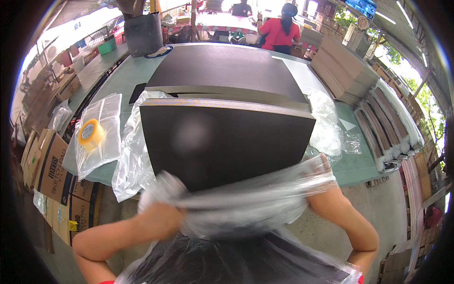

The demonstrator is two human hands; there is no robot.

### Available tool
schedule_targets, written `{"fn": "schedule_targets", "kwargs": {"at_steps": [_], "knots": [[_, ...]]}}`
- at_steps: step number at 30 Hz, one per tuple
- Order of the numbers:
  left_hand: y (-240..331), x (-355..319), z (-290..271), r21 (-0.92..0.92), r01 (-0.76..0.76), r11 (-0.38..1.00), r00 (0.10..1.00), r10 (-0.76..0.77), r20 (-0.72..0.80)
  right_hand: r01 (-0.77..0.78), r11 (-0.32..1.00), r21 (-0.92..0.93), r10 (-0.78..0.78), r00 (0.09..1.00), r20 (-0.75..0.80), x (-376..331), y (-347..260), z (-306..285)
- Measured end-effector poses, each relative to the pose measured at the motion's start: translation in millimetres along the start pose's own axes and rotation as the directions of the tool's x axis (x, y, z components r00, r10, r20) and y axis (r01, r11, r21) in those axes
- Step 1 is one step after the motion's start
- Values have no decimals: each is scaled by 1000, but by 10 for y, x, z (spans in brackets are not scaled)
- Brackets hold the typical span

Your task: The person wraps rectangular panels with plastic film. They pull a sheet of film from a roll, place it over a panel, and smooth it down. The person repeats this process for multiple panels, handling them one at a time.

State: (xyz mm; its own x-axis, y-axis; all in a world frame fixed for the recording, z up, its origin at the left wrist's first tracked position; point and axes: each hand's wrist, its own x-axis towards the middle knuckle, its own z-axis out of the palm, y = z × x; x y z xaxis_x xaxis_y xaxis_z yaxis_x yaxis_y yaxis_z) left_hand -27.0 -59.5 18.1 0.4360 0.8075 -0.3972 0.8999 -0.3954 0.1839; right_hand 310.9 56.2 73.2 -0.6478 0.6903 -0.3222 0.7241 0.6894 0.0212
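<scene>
A clear plastic bag point(255, 201) stretches between my two hands in front of my body, smeared by motion. My left hand point(165, 213) is blurred and closed on the bag's left side. On its right side my right hand point(326, 196) grips the plastic, its fingers partly hidden by it. Below, a dark flat panel point(236, 260) shows through clear plastic near my body. Just beyond my hands a stack of black boards point(227, 142) lies on the table, its pale layered edges facing up. Another black stack point(222, 68) lies behind it.
Clear plastic bags point(130, 161) flank the stack. A yellow tape roll point(91, 134) lies on flat plastic sleeves point(109, 113) at left. Cardboard sheets point(340, 66) and wrapped bundles point(388, 123) stand at right. Cartons point(52, 165) stand lower left. A person in red point(282, 31) works beyond the table.
</scene>
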Motion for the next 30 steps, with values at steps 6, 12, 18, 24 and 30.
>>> {"fn": "schedule_targets", "kwargs": {"at_steps": [6,12,18,24,30], "knots": [[-683,32,-156,418,381,825,834,-111,-541,413,713,566,-699,474,535,-401,-528,-114],[617,-215,-160,645,-544,537,522,818,-242,-96,964,250,180,923,-339,162,1005,511],[-163,94,-169,241,176,954,954,-226,199,17,820,-571,-65,996,-65,116,109,592],[-495,75,498,477,421,771,901,-417,-122,255,947,-193,-191,935,299,179,-295,275],[-214,-169,430,-45,14,999,949,1,314,90,864,496,352,597,-721,92,232,-405]]}}
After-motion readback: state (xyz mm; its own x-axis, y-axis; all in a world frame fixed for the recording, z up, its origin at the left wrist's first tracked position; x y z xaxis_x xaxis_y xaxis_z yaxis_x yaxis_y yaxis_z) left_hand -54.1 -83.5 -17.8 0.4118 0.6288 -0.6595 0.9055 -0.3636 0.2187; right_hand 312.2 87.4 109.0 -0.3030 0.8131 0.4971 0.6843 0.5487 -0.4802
